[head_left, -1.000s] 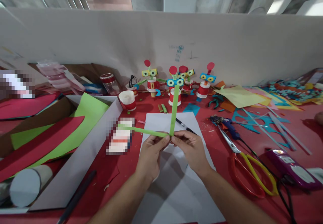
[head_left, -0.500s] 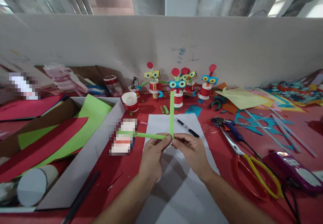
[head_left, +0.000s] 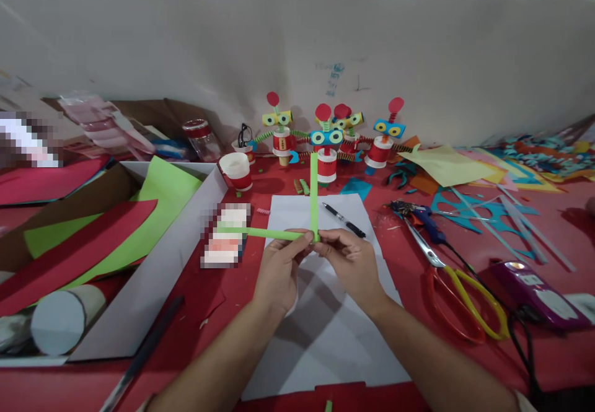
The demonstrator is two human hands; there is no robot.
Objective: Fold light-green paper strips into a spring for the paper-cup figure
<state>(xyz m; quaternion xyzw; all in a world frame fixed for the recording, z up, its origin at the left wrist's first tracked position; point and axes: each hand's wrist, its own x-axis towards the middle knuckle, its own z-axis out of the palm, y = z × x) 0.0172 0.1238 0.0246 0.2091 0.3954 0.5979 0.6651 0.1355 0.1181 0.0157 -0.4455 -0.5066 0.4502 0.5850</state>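
Note:
Two green paper strips (head_left: 314, 195) meet at a corner between my fingertips, one pointing away from me and the other out to the left. My left hand (head_left: 281, 269) is closed, with thumb and fingers pinching the strips at that corner. From the other side, my right hand (head_left: 351, 266) pinches the same corner. Both hands are above a white sheet of paper (head_left: 320, 350) on the red table. A black pen (head_left: 344, 220) lies on the sheet, just beyond my right hand.
To the left stands a box (head_left: 149, 313) holding coloured paper. Paper-cup robot figures (head_left: 326, 164) line the back, near a cup (head_left: 235, 170). On the right lie scissors (head_left: 458, 300), a glue gun (head_left: 421, 217), clear glue sticks (head_left: 523, 232) and a purple device (head_left: 539, 294).
My hands keep pinching the corner. The strip pointing away has swung slightly left from its earlier lean and now stands nearly straight. The camera view has tilted downward.

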